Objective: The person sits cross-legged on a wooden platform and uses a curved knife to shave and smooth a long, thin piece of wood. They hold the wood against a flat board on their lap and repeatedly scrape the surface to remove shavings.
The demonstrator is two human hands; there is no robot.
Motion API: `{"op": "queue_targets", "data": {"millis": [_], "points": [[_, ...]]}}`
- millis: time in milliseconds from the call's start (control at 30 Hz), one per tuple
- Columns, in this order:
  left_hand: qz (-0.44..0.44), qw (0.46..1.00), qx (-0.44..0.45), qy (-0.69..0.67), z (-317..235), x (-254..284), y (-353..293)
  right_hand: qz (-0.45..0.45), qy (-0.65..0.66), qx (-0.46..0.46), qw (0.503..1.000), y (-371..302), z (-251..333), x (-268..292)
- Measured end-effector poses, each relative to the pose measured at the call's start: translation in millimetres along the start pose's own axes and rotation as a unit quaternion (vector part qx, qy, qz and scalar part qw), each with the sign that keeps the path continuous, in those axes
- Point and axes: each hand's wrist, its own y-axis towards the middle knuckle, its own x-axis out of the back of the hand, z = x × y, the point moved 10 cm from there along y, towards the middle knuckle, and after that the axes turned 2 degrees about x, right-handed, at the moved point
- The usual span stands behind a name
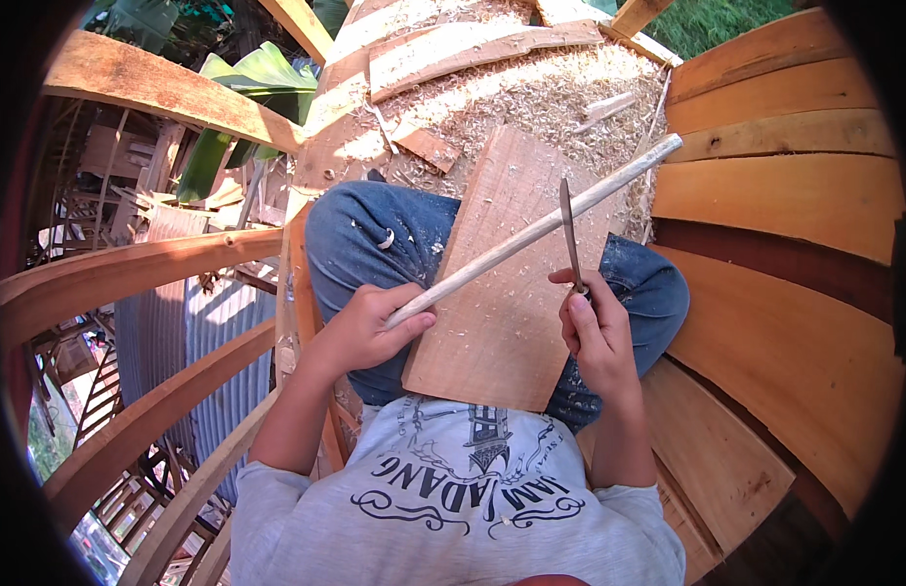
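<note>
My left hand [380,327] is closed round the near end of a pale whittled wooden stick [531,232], which slants up to the right. In my right hand [595,327] is a knife [568,230], its narrow blade pointing up and away from me. The blade stands close to the stick's far half; whether they touch I cannot tell. Beneath both lies a flat wooden board [492,342] across my lap, with small shavings on it. The knife's handle is mostly hidden in my fingers.
Wood shavings [531,103] cover the planks ahead, with a curved timber [473,57] and a small wood piece [429,146] among them. A plank wall [765,205] rises on the right. Wooden rails [150,269] run along the left, above corrugated sheets [219,342] lower down.
</note>
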Motion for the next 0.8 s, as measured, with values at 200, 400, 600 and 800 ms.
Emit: {"op": "queue_targets", "data": {"millis": [200,400,600,800], "points": [[-0.012,0.999,-0.013,0.032,-2.8,-0.7,0.2,0.067,0.234,-0.081,0.967,-3.7,-10.1,-16.7],[-0.029,0.999,-0.009,0.018,-1.3,0.7,1.0,0.046,0.134,-0.017,0.99,-2.2,-7.1,-14.2],[-0.013,1.0,-0.007,0.019,0.9,0.1,2.1,-0.073,0.026,0.068,0.995,-7.0,0.9,11.0],[-0.011,0.999,-0.005,0.039,0.3,-3.7,4.5,-0.082,-0.087,0.091,0.989,-14.3,3.4,16.8]]}}
